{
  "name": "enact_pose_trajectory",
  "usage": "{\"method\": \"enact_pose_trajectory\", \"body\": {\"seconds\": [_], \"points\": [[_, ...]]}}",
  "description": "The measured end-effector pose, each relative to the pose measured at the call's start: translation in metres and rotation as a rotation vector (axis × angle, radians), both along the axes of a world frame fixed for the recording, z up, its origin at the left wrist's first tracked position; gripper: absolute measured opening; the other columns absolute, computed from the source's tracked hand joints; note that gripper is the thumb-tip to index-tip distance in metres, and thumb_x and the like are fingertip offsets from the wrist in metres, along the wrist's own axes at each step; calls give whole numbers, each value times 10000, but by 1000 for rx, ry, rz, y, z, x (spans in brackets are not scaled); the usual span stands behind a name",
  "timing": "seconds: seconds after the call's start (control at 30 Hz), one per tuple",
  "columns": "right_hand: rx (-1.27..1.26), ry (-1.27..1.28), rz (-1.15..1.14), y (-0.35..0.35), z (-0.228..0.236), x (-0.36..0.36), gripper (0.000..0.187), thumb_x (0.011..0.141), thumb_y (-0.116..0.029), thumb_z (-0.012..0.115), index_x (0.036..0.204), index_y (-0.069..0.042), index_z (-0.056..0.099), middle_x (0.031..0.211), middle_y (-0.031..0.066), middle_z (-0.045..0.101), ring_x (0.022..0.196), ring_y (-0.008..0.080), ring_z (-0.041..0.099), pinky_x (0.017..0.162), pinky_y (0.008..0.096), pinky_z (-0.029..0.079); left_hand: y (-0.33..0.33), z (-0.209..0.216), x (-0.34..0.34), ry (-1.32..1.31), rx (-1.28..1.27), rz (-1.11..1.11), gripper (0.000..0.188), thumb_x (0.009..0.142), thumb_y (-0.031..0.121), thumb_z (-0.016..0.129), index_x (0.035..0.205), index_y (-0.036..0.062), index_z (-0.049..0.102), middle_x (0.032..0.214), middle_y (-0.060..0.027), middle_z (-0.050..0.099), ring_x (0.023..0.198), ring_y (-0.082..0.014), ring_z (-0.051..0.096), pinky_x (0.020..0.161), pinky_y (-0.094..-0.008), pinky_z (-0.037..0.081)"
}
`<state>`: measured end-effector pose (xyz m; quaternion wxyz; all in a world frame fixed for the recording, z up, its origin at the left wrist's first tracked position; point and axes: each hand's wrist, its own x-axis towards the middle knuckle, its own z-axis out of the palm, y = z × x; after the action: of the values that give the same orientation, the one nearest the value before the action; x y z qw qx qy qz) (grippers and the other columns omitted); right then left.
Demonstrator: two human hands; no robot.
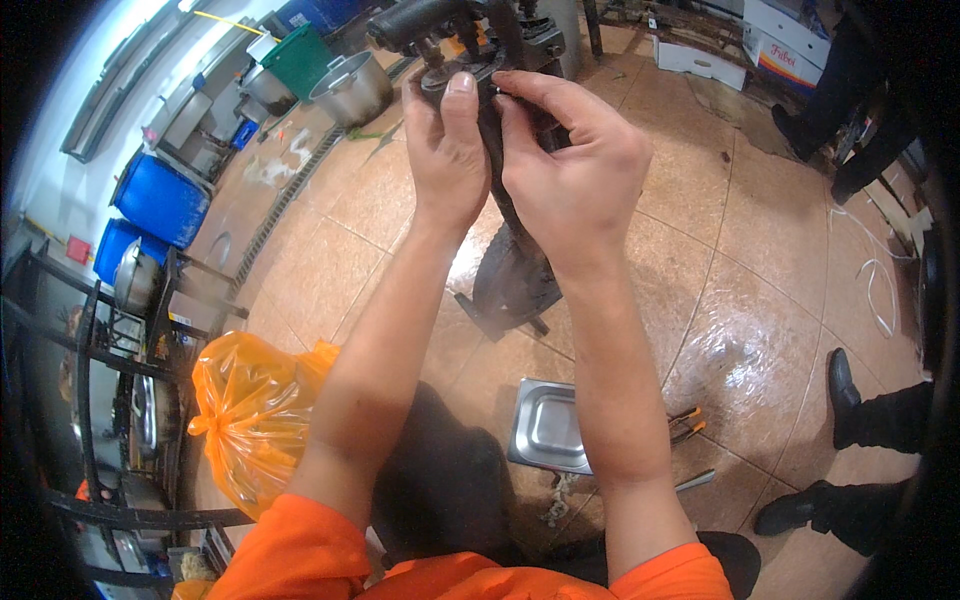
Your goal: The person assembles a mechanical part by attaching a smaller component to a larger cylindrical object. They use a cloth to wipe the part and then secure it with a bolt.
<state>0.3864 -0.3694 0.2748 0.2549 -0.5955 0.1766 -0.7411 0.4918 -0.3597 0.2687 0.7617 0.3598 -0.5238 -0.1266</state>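
Observation:
Both my hands are raised at the top middle, at a dark, greasy metal machine (405,28) with a thick cylindrical arm. My left hand (447,150) is curled around the machine's near part, its thumb pointing up and its fingertips partly hidden. Close beside it, my right hand (580,165) pinches thumb and forefinger at a small dark spot on the machine; what sits between those fingertips is too small to make out. Below the hands, a dark post runs down to a broad dark metal piece (515,285) near the floor.
A steel pan (548,440), orange-handled pliers (688,422) and a flat blade-like tool (696,481) lie on the tiles. Left are a tied orange bag (250,425), a black rack (85,400) and blue barrels (165,200). Other people's shoes (842,385) and a white cable (880,290) are right.

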Motion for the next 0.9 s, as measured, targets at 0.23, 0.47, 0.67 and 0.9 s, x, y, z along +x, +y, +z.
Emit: {"method": "enact_pose_trajectory", "body": {"seconds": [0.23,0.47,0.67,0.9], "points": [[-54,-15,-33,-3,1,2,149,736,40,681,866,-11,732,887,133,701,772,269,689,688,319,547,1,1,-3,21,-1,-15,264,1009,292,526,1132,59,513,987,-32,601,880,-111,585,761,-258,502],[-51,-37,-6,-4,0,4,127,728,29,699,843,-13,731,858,127,696,731,271,682,678,316,542,-1,0,3,27,5,0,271,1009,303,529,1123,58,514,969,-32,604,876,-109,586,751,-260,504],[-73,-31,-27,-5,0,4,128,732,35,683,844,-13,722,865,127,700,739,278,686,676,324,542,1,0,5,9,20,-54,373,1021,236,511,1269,-16,392,1136,-102,576,1023,-141,560,903,-279,471],[-110,-11,-49,-6,-2,6,126,738,13,690,856,-16,724,873,130,699,740,295,683,678,333,545,4,2,4,24,26,-83,373,1024,243,507,1267,-16,390,1139,-103,579,1019,-139,565,894,-273,478]]}}
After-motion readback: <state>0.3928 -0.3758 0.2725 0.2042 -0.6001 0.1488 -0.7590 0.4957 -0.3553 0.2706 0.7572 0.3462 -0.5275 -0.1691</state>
